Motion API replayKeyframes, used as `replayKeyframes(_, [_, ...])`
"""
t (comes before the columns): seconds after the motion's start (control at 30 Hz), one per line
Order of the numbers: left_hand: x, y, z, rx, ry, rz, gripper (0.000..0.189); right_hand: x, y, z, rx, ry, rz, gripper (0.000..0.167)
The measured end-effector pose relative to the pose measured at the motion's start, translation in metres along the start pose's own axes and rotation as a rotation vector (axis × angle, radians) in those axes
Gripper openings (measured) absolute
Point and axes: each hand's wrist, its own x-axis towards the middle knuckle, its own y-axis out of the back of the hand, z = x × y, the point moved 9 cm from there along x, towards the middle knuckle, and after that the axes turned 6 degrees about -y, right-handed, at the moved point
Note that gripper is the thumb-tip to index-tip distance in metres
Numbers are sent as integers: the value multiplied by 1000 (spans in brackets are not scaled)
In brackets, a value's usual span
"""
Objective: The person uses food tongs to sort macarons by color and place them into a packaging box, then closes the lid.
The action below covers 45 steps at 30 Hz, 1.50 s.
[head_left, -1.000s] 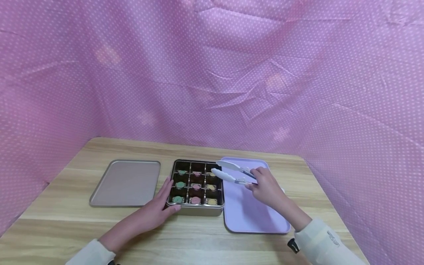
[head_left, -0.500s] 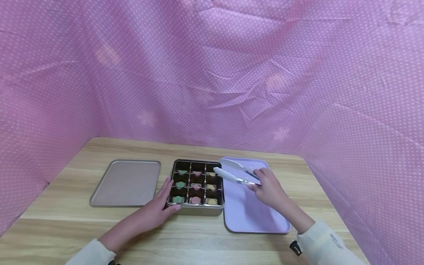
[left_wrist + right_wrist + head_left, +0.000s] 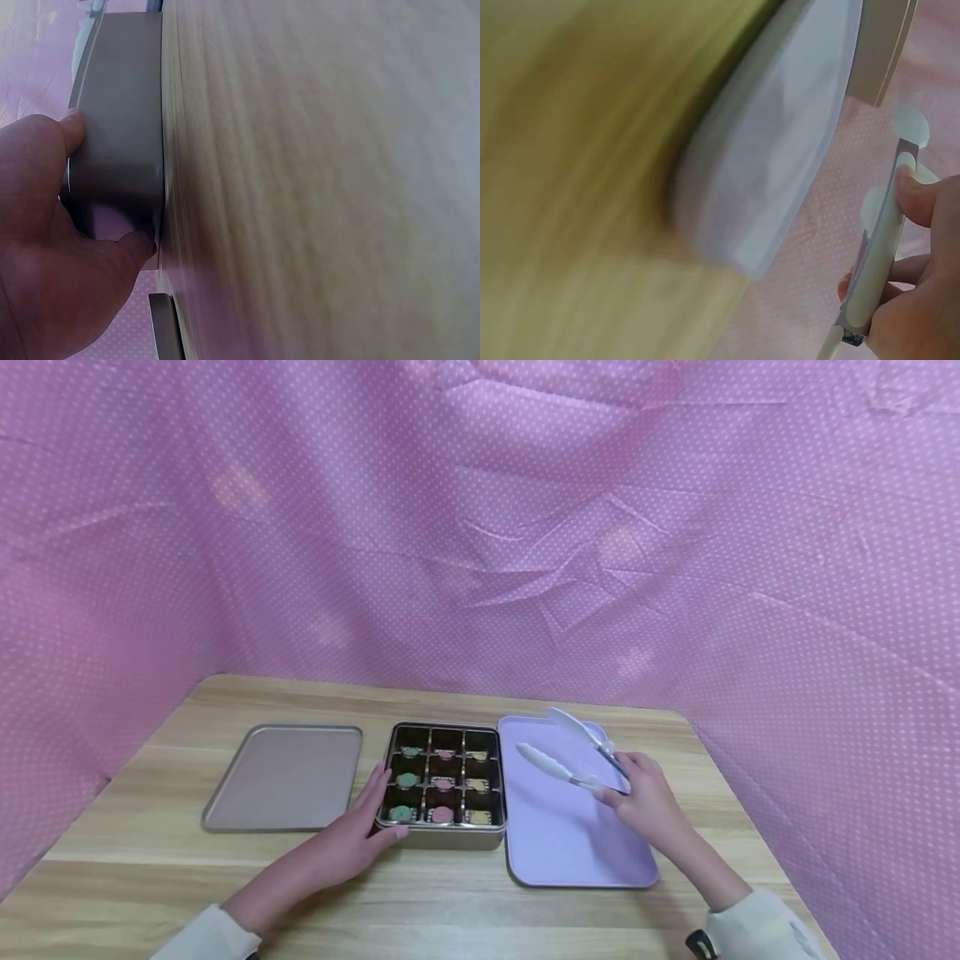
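In the head view a square metal tin (image 3: 450, 837) is divided into several dark compartments. Small round patterned pieces lie in them: green (image 3: 407, 780) in the left column, pink (image 3: 442, 815) in the middle, yellow (image 3: 478, 817) on the right. My left hand (image 3: 348, 839) rests at the tin's near left corner, fingers along its left side, thumb on the front rim. The left wrist view shows the thumb touching the tin's wall (image 3: 120, 97). My right hand (image 3: 648, 797) grips white-tipped tongs (image 3: 544, 762), spread apart with nothing between their tips, above the lilac tray (image 3: 555, 847).
Left of the tin lies a flat metal lid (image 3: 288, 777). The lilac tray sits close against the tin's right side. All stand on a wooden table (image 3: 420, 910), and a pink dotted cloth (image 3: 465, 527) hangs behind and at the sides.
My right hand has drawn the tongs rightward, away from above the tin's right column and over the tray. The left hand and the tin stay in place.
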Motion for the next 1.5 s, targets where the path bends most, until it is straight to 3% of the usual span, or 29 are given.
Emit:
replayKeyframes(0.17, [0,1,1,-2,-5,1,101,-8,11,31,30,-85,1,73])
replayKeyframes(0.4, [0,0,0,-1,-4,-4,100,-18,25,72,21,-126,40,73])
replayKeyframes(0.63, [-1,0,1,2,-1,-6,99,-24,27,113,25,-233,-1,82])
replayKeyframes(0.8, [-1,0,2,3,2,-5,99,-24,31,135,-21,-250,8,80])
replayKeyframes(1.03, [0,0,2,-12,-1,-5,98,-24,34,151,-90,-252,48,51])
replayKeyframes(1.5, [-1,0,0,-11,-9,-3,99,-28,25,155,-170,-253,16,41])
